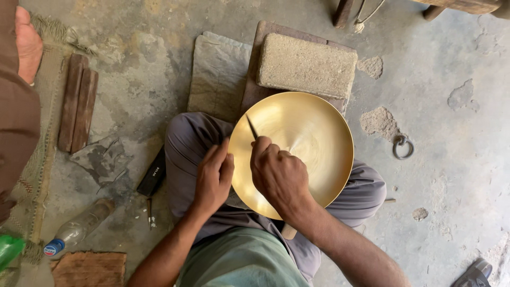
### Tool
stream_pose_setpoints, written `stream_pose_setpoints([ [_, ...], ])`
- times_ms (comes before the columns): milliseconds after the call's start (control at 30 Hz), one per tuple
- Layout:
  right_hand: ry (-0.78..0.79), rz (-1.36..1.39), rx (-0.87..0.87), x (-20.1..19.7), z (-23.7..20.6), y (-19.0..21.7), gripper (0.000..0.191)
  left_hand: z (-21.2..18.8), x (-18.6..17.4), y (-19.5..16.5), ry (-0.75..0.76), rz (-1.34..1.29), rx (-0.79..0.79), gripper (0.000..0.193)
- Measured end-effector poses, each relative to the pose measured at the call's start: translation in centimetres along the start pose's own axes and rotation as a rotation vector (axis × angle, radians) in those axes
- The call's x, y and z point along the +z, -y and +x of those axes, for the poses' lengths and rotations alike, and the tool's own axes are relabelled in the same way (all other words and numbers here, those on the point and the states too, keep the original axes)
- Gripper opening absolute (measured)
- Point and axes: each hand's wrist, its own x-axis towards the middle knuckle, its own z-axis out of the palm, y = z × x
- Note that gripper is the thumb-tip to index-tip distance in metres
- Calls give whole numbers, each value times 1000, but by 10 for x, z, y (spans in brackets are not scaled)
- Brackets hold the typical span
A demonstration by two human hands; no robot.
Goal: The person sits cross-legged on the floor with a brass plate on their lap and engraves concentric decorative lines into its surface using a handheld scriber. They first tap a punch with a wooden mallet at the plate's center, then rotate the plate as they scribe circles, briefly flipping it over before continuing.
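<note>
Scraping looks partly done: my right hand (pixel 279 175) grips a thin dark metal tool (pixel 252 127) against the round golden brass dish (pixel 308 138), my left hand (pixel 213 178) clasps its rim; dull patches remain beyond my fingertips.

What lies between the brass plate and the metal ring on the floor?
Only bare concrete floor lies between the brass plate and the metal ring, in the head view.

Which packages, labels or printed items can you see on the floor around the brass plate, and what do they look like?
Clear plastic bottle, lying on its side at lower left: blue cap, blue and red label band.
Black flat rectangular case, left of the knee: small pale print on its face.
Green plastic item, far lower left edge: mostly cut off, cannot tell what it is.
</note>
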Motion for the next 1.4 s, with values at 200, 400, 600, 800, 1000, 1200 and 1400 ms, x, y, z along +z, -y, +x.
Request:
stream_pose_setpoints([
  [200,27,160,208,-10,5,-43,28,18,-12,-17,-39,-55,117,40],
  [400,107,211,446,-1,21,-48,37,-38,7,-25,-76,-60,-15,47],
  [600,49,17,249,8,19,-8,34,-17,17,0,-89,36,42,43],
  [800,-20,-72,-24,0,-4,3,23,49,0,-3,31,27,194,41],
  [1000,45,154,316,-4,5,-44,35,19,-3,-13,-105,19,137,37],
  [1200,61,182,344,0,21,-30,34,-43,15,-12,-85,-83,0,40],
  [1400,-7,25,133,6,10,-12,33,20,9,0,-41,74,159,44],
])
